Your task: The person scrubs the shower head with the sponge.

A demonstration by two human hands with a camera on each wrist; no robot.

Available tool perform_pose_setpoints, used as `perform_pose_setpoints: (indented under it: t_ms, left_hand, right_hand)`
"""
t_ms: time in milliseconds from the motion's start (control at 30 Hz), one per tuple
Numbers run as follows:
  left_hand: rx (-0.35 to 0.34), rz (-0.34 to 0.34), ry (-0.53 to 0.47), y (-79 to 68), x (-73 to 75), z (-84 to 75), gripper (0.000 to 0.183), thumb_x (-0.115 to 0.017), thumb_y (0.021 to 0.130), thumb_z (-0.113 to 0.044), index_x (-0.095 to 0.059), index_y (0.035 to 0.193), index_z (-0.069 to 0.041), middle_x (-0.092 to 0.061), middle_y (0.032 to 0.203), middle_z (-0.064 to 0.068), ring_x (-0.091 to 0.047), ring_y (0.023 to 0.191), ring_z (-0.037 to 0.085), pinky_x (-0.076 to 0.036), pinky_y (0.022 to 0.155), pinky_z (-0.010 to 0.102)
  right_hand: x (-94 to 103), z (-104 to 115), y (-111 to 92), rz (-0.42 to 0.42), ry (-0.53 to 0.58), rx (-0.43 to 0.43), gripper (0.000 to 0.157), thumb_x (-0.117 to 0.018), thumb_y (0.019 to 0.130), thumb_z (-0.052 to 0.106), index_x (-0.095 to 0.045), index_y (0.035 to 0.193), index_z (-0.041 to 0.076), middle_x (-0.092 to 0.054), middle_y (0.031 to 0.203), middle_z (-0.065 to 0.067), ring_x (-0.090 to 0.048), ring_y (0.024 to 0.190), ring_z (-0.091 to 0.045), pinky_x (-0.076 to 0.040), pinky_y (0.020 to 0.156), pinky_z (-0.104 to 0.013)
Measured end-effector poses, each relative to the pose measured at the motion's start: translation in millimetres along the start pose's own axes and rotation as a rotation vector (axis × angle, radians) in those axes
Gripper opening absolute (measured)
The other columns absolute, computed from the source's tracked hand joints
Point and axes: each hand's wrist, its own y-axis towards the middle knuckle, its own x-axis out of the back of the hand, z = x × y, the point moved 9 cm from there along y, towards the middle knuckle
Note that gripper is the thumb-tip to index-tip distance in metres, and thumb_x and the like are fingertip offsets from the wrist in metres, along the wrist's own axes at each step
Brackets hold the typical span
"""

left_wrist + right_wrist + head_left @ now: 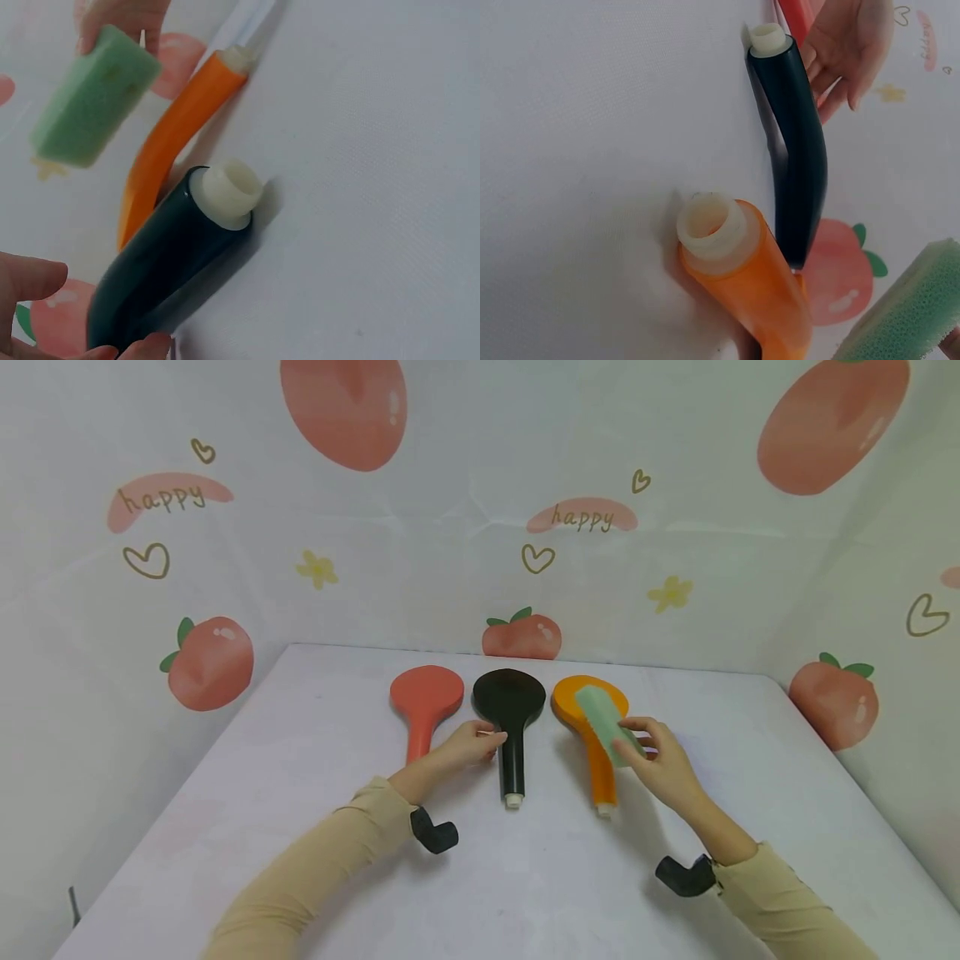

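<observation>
Three shower heads lie on the white table: a red one (426,692) on the left, a black one (509,695) in the middle, an orange one (603,781) on the right. My left hand (471,745) is at the neck of the black shower head, its thumb apart from the handle in the left wrist view. Some fingertips there appear to touch the handle's side. My right hand (662,766) holds a pale green sponge (597,712) between thumb and fingers, above the orange shower head. The sponge hides part of that head; whether they touch I cannot tell.
A white backdrop (420,543) printed with fruit, hearts and lettering stands behind the table (480,893). Pale threaded ends, such as the black shower head's connector (234,187), point toward the front edge. Both wrists carry dark mounts.
</observation>
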Motion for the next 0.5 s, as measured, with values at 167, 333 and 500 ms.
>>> perform_pose_setpoints:
  t_ms: [167, 333, 500]
  left_hand:
    - [0.060, 0.004, -0.142, 9.5, -9.3, 7.8, 0.057, -0.056, 0.093, -0.022, -0.035, 0.132, 0.013, -0.054, 0.125, 0.024, -0.060, 0.105, 0.024, -0.048, 0.098, 0.037]
    - [0.097, -0.021, -0.189, 13.5, -11.9, 9.6, 0.048, -0.061, 0.090, -0.023, -0.046, 0.121, 0.010, -0.057, 0.100, 0.010, -0.058, 0.085, 0.014, -0.051, 0.093, 0.036]
    - [0.094, -0.044, -0.139, 14.4, -11.4, 10.0, 0.040, -0.066, 0.087, -0.022, -0.055, 0.110, 0.009, -0.054, 0.088, 0.003, -0.056, 0.077, 0.011, -0.055, 0.086, 0.033]
  right_hand:
    - [0.4, -2.4, 1.4, -0.001, -0.001, -0.009, 0.041, -0.052, 0.095, 0.028, -0.048, 0.124, 0.000, -0.047, 0.127, -0.021, -0.053, 0.106, -0.035, -0.043, 0.088, -0.036]
    - [-0.4, -2.9, 1.9, 0.002, -0.005, -0.004, 0.041, -0.052, 0.095, 0.028, -0.049, 0.124, -0.001, -0.048, 0.127, -0.021, -0.054, 0.106, -0.035, -0.044, 0.088, -0.037]
    - [-4.5, -5.6, 2.1, 0.019, 0.003, 0.002, 0.041, -0.053, 0.095, 0.028, -0.049, 0.124, 0.000, -0.048, 0.128, -0.022, -0.054, 0.105, -0.035, -0.044, 0.086, -0.033]
